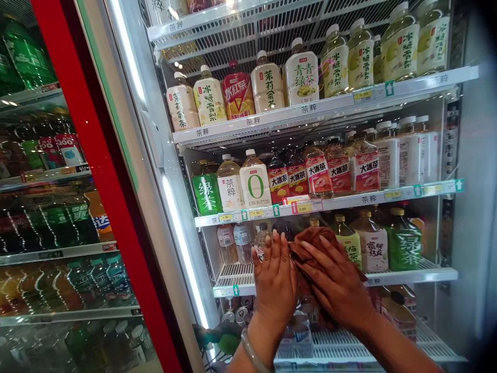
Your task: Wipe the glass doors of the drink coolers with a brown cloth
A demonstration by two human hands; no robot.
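My left hand point(275, 282) lies flat with its fingers stretched upward, seemingly against the clear glass point(233, 140) of a drinks cooler. A bracelet point(254, 352) circles that wrist. Just to the right, my right hand point(336, 280) presses a crumpled brown cloth point(306, 237) to the same surface, fingers slanting up and left over it. Part of the cloth hangs below the palm. The two hands almost meet at the fingertips. Behind them, the cloth and hands hide some bottles on a lower shelf.
Bottled teas stand in rows on the cooler's white shelves point(334, 204), among them a green bottle point(404, 241). A light strip point(182, 243) runs down the left side. Beyond a red frame point(101, 181), another cooler holds more bottles point(27, 52). Green leaves point(229, 343) show at the bottom.
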